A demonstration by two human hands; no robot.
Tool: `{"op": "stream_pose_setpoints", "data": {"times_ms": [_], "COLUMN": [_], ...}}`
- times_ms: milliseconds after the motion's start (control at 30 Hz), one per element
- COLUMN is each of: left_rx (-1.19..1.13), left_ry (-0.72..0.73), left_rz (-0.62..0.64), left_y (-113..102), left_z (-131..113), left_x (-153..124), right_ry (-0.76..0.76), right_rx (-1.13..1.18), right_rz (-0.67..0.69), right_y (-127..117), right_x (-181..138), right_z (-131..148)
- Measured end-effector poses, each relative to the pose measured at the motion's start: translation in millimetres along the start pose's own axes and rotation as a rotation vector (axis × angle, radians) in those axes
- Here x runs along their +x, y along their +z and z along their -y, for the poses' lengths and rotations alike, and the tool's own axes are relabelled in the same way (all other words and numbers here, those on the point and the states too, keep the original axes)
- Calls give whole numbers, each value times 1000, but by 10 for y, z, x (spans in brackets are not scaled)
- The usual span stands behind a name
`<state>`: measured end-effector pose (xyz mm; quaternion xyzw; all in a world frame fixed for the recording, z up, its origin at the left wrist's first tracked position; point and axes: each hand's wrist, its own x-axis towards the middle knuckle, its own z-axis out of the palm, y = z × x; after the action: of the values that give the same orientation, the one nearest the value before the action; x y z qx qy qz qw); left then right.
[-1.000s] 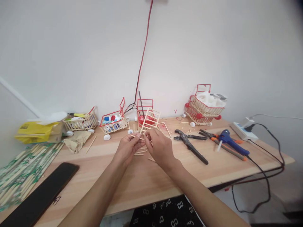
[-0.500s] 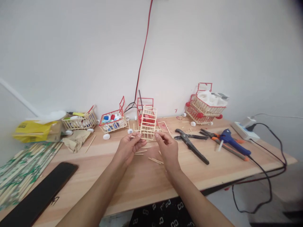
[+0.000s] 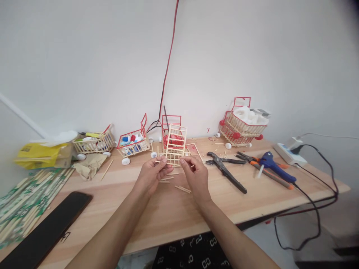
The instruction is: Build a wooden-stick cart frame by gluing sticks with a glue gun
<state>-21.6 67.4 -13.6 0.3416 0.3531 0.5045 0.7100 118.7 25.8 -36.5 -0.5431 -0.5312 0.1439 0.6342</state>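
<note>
A ladder-like frame of thin wooden sticks (image 3: pixel 176 141) stands tilted in front of me, its lower end between my two hands. My left hand (image 3: pixel 153 175) is closed in a pinch, and a thin wooden stick (image 3: pixel 158 161) pokes out past its thumb at the frame's lower left. At the lower right my right hand (image 3: pixel 197 175) pinches with thumb and forefinger at the same level; the stick seems to run across to it, though the fingers hide the grip. Loose cut sticks (image 3: pixel 183 189) lie just below the hands.
Behind the frame stands a red-trimmed mini cart (image 3: pixel 172 120); other carts (image 3: pixel 134 144) (image 3: pixel 242 127) line the wall. Black cutters (image 3: pixel 227 172), orange-handled pliers (image 3: pixel 276 177), a blue glue gun (image 3: pixel 276 167) and a power strip (image 3: pixel 288 155) lie right. Left are a phone (image 3: pixel 53 228) and wrapped chopsticks (image 3: pixel 28 201).
My right hand has shifted slightly left, closer to the left hand along the frame's lower end. The left hand and the frame stay nearly in place.
</note>
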Motion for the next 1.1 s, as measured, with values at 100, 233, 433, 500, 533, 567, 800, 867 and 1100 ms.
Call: {"op": "stream_pose_setpoints", "data": {"times_ms": [100, 233, 433, 500, 533, 567, 800, 867, 1100], "left_rx": [-4, -13, -31, -27, -22, -18, 6, 11, -5], "left_ry": [-7, -7, -4, -7, -8, -8, 4, 5, 17], "left_rz": [-20, -3, -4, -13, -15, -16, -44, -49, -83], "left_y": [7, 14, 9, 7, 6, 6, 21, 30, 61], "left_z": [-3, 2, 2, -4, -6, -9, -17, -24, -67], "left_x": [-8, -13, -4, -5, -7, -9, -29, -35, -53], "right_ry": [14, 7, -2, -6, -12, -21, -42, -34, 219], "right_rx": [12, 8, 14, 7, 3, -2, -26, -15, 218], "right_rz": [-26, -47, -31, -24, -21, -19, 0, 15, 55], "right_y": [-4, -4, 2, 5, 7, 9, 2, -2, -29], "right_x": [-3, -4, -23, -32, -35, -37, -30, -27, 14], "right_z": [4, 4, 20, 25, 26, 25, 19, 15, -89]}}
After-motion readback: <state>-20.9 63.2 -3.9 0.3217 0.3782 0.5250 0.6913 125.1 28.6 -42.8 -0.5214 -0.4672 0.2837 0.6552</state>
